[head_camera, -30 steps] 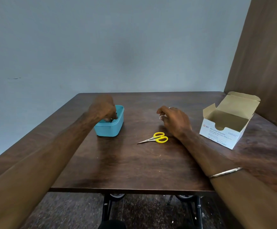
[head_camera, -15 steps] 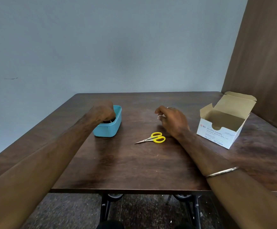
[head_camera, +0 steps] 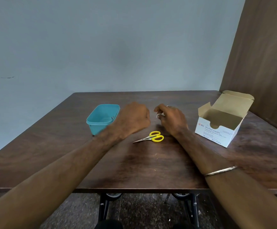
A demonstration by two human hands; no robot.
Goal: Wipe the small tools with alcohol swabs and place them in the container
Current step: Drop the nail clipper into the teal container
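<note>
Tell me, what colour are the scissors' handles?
Yellow. The scissors show clearly in the head view.
</note>
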